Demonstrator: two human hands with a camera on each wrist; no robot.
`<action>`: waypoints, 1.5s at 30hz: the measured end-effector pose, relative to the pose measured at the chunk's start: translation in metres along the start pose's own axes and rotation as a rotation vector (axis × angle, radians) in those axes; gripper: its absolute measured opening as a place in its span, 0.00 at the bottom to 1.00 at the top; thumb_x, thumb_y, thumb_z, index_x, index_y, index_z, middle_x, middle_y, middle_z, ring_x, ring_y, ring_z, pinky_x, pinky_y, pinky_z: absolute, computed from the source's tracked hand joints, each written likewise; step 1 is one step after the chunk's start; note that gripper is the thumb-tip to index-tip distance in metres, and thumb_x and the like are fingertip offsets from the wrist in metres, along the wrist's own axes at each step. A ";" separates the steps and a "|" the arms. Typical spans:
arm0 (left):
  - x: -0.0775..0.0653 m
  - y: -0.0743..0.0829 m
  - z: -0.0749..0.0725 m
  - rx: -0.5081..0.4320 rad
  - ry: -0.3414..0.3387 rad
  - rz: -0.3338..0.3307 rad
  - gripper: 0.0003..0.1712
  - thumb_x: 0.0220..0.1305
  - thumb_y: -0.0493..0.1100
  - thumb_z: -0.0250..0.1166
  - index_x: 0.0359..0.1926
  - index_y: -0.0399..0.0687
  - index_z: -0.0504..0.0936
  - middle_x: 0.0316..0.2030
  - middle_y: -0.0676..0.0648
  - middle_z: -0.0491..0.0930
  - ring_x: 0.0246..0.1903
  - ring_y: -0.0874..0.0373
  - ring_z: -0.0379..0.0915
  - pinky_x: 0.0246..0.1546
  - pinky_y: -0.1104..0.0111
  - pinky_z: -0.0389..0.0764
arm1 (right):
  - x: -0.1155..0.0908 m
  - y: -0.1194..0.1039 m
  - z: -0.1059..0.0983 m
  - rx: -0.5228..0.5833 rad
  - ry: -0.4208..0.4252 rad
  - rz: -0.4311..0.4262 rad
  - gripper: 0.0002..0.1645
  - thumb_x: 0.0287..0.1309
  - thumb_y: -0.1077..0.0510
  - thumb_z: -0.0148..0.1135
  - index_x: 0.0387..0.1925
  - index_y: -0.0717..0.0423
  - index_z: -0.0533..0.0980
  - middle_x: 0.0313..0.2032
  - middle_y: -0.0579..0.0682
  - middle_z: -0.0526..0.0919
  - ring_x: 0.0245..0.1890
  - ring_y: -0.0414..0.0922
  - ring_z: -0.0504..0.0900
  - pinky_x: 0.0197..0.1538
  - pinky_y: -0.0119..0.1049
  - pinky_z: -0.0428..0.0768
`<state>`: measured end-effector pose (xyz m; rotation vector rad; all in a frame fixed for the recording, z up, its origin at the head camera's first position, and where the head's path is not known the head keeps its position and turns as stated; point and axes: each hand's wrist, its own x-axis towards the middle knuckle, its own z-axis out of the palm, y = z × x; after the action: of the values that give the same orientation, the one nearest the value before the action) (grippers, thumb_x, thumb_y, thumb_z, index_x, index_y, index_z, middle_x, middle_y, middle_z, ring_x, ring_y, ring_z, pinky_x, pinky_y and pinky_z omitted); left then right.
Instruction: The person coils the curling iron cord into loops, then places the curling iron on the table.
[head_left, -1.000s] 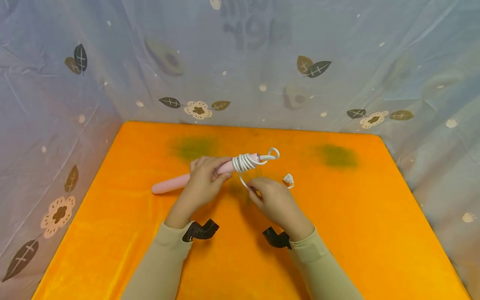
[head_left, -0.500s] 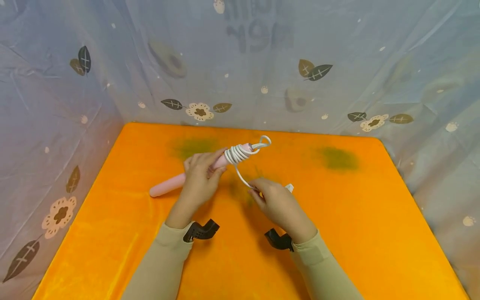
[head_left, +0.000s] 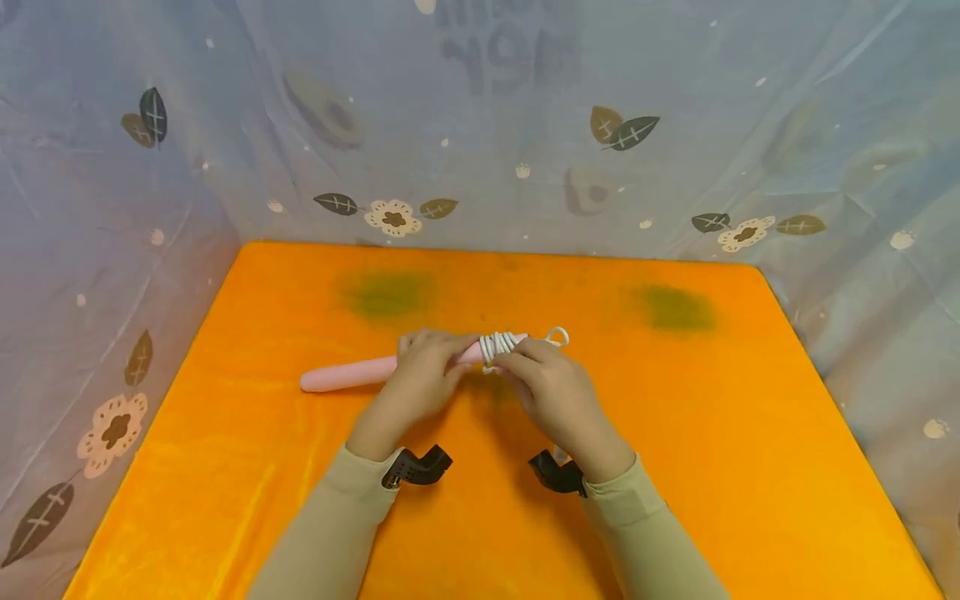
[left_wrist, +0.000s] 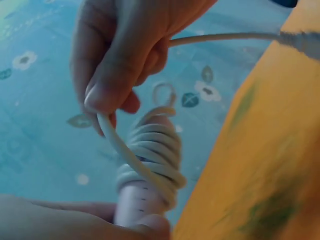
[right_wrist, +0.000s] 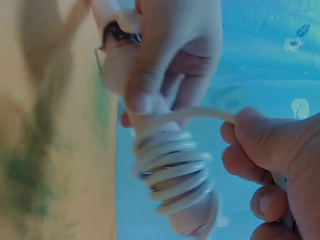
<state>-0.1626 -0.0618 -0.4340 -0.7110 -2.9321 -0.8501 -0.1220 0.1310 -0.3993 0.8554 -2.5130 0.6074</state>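
A pink hair styling iron (head_left: 348, 374) lies slanted across the middle of the head view, its rounded end to the left. My left hand (head_left: 426, 377) grips it around the handle, just short of the cord. Several turns of white cord (right_wrist: 175, 172) circle the handle's right end, and a small loop sticks out beyond them. Between thumb and fingers my right hand (head_left: 557, 390) pinches the free cord, close beside the coils. From that hand the cord runs on to a pale plug (left_wrist: 302, 44), which hangs near the right wrist in the head view.
An orange cloth-covered table (head_left: 712, 417) with greenish patches spreads beneath both hands. Pale curtains (head_left: 480, 167) printed with flowers and leaves enclose its back and sides. A black wrist camera (head_left: 416, 467) sits on the left wrist, and another camera (head_left: 555, 473) on the right.
The iron's corded end has come down and right. My right hand has moved up from below the iron to right beside the coils, cord still pinched. The plug has shifted toward the right wrist.
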 end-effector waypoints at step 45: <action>-0.021 0.015 -0.033 -0.308 -0.503 0.088 0.20 0.58 0.47 0.61 0.50 0.76 0.73 0.42 0.66 0.76 0.28 0.58 0.69 0.34 0.65 0.72 | -0.004 0.037 -0.038 0.880 -0.343 0.445 0.07 0.55 0.57 0.60 0.35 0.53 0.79 0.33 0.52 0.80 0.30 0.47 0.76 0.34 0.38 0.77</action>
<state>-0.1410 -0.0761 -0.4013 -1.2262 -3.1816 -1.2999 -0.1337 0.1787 -0.3803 0.6851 -2.7377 1.9482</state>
